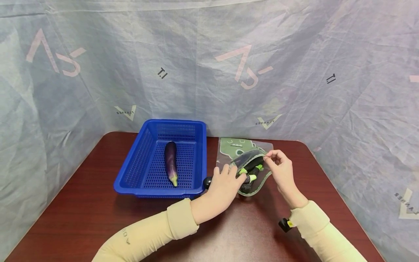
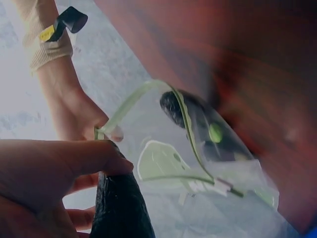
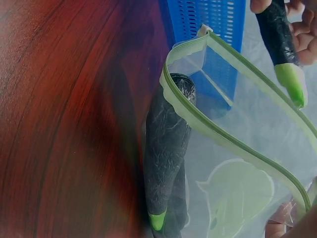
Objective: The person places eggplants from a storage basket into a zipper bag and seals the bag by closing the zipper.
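Observation:
My left hand (image 1: 226, 186) grips a dark eggplant (image 3: 277, 37) with a pale green stem end. Its stem end lies over the mouth of a clear zip bag (image 1: 233, 146) with a green zip edge and a green printed figure. The rounded tail sticks out beside the basket. At the bag's right edge my right hand (image 1: 282, 171) pinches the rim between thumb and fingers, and the mouth gapes wide. Inside the bag lie several dark eggplants (image 3: 168, 148) with bright green tips, seen through the plastic.
A blue perforated basket (image 1: 131, 191) stands left of the bag, with one purple eggplant (image 1: 170, 160) in it. Both are on a reddish-brown wooden table (image 1: 82, 207). Grey printed cloth (image 1: 196, 72) hangs behind and at both sides.

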Action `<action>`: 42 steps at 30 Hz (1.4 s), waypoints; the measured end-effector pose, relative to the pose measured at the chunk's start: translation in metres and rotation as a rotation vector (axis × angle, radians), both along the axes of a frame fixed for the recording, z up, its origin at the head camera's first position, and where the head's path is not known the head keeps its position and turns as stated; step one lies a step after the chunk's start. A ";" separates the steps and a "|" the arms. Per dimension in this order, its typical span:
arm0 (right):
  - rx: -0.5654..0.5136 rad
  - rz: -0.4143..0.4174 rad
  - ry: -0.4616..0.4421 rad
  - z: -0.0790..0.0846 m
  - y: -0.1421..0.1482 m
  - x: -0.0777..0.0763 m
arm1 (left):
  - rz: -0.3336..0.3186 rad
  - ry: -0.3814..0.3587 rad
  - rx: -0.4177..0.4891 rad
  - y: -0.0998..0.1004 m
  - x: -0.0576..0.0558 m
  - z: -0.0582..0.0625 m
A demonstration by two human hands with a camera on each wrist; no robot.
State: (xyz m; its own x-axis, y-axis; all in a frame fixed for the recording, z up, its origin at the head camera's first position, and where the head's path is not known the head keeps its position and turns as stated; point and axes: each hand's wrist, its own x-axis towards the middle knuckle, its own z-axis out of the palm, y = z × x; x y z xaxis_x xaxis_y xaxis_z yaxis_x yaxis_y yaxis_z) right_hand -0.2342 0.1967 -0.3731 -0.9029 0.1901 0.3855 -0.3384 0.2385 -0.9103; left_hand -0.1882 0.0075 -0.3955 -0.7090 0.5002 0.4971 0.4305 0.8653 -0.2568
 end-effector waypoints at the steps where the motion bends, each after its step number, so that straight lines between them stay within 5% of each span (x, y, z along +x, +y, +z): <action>1: 0.000 0.001 -0.001 0.000 0.000 0.000 | -0.003 -0.009 -0.003 0.002 0.001 -0.001; 25: 0.020 0.018 -0.013 0.004 -0.003 0.003 | 0.055 -0.185 -0.034 0.038 0.003 -0.021; 42: 0.007 0.014 -0.019 0.001 -0.005 0.001 | 0.142 -0.109 -0.090 0.050 -0.002 -0.040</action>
State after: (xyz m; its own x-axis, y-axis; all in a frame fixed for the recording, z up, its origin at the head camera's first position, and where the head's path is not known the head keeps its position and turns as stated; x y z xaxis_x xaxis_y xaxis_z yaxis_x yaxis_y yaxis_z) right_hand -0.2333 0.1913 -0.3717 -0.9127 0.1750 0.3692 -0.3241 0.2398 -0.9151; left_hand -0.1900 0.0575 -0.4354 -0.8226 0.4302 0.3717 0.3352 0.8951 -0.2941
